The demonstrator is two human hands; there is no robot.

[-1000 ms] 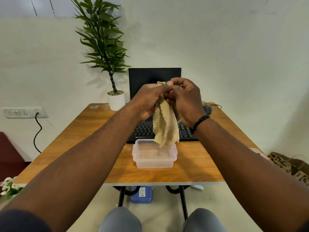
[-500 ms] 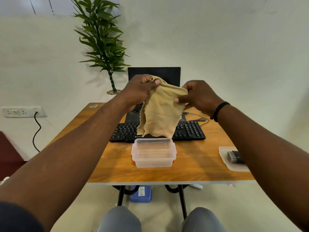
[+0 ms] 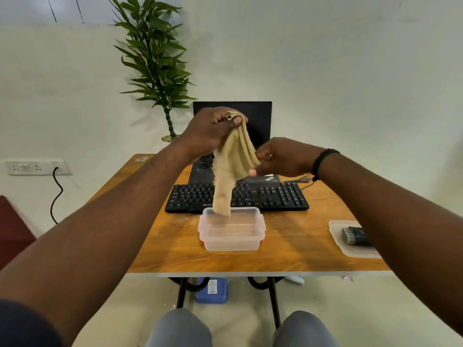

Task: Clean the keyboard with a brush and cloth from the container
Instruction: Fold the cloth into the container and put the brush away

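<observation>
A beige cloth (image 3: 231,166) hangs in the air above the black keyboard (image 3: 270,196). My left hand (image 3: 210,132) grips its top corner, raised in front of the laptop. Lower and to the right, my right hand (image 3: 280,157) pinches the cloth's right edge. The cloth's bottom tip dangles just over the clear plastic container (image 3: 231,230), which stands in front of the keyboard. A dark brush (image 3: 354,235) lies on the container's lid (image 3: 350,250) at the table's right, partly hidden by my right forearm.
An open black laptop (image 3: 260,121) stands behind the keyboard, a potted plant (image 3: 155,58) at the table's back left. The wooden table (image 3: 170,246) has bare surface to the left of the container. A blue box (image 3: 211,290) sits on the floor underneath.
The cloth was spread wide between both hands; now my right hand has dropped lower and closer to the left, so the cloth hangs gathered and narrower.
</observation>
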